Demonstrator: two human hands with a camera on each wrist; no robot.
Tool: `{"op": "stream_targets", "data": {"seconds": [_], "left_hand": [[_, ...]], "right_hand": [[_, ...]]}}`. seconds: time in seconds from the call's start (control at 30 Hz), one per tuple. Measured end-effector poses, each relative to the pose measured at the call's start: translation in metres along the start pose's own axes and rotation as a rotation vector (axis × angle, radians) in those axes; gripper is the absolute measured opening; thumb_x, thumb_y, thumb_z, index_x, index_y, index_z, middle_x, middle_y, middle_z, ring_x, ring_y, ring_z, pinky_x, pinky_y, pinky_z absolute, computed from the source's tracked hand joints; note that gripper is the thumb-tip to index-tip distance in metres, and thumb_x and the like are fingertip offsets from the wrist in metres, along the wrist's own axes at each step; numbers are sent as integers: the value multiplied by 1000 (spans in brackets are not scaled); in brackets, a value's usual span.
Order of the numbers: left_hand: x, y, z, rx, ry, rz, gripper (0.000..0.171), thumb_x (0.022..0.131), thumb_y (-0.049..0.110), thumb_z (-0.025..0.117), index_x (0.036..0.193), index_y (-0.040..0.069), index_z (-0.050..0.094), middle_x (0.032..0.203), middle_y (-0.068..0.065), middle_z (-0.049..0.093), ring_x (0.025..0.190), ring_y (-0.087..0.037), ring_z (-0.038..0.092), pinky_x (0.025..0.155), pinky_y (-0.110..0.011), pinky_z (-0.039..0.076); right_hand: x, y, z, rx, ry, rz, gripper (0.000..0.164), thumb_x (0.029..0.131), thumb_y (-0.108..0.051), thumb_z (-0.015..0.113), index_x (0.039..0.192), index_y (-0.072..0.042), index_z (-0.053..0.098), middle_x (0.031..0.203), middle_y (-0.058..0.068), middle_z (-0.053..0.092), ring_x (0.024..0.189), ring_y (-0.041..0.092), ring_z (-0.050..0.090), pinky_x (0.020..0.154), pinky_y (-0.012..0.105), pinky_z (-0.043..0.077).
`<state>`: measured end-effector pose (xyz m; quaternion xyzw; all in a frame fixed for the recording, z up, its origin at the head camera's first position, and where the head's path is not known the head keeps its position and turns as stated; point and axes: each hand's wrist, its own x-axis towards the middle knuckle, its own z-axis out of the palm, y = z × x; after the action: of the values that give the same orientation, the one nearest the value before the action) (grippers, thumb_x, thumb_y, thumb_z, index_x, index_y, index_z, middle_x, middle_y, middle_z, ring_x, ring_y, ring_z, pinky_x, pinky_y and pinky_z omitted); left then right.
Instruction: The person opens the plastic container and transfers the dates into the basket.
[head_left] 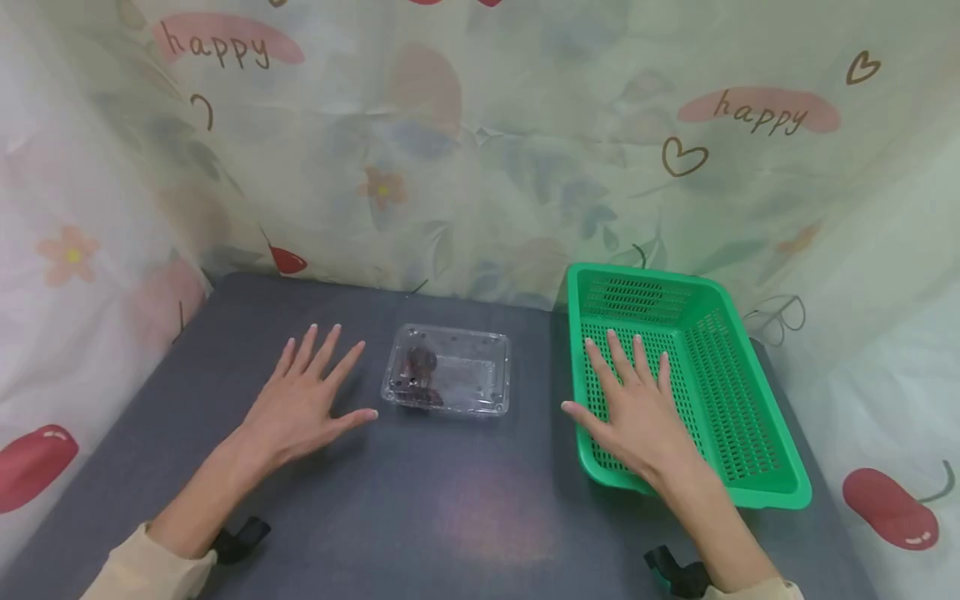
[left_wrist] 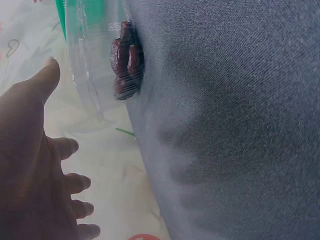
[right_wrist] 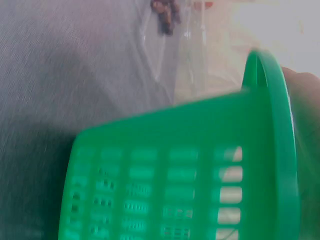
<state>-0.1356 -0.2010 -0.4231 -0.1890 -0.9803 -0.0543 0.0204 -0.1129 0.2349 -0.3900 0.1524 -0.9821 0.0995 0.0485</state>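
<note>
A clear plastic box [head_left: 472,379] with a lid sits mid-table, and several dark red dried dates [left_wrist: 127,62] lie at its left end. My left hand [head_left: 300,408] hovers over the table left of the box, fingers spread and straight, holding nothing. Over the left part of a green plastic basket [head_left: 738,400] is my right hand [head_left: 641,417], palm down with fingers spread and nothing in them. In the right wrist view the basket's slotted side hides most of that hand.
A grey cloth [head_left: 480,508] covers the table. Behind it and at both sides hangs a pale curtain [head_left: 495,183] printed with fruit, flowers and lettering. Each wrist wears a black strap [head_left: 240,539].
</note>
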Motion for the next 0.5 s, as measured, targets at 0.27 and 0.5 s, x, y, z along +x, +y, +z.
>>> {"op": "stream_targets", "data": {"seconds": [0.27, 0.5], "left_hand": [[2, 0, 6, -136, -63, -38, 96, 89, 74, 50, 160, 18, 18, 164, -19, 5, 149, -42, 0, 115, -61, 8], [2, 1, 13, -269, -90, -72, 87, 93, 56, 61, 160, 19, 19, 163, -19, 15, 147, -43, 18, 110, -65, 24]], "right_hand": [[11, -28, 5, 29, 48, -57, 85, 94, -69, 45, 160, -21, 21, 164, 14, 16, 149, 42, 6, 115, 63, 0], [18, -47, 8, 28, 62, -118, 81, 95, -63, 52, 159, -21, 26, 162, 13, 23, 148, 41, 14, 115, 63, 13]]}}
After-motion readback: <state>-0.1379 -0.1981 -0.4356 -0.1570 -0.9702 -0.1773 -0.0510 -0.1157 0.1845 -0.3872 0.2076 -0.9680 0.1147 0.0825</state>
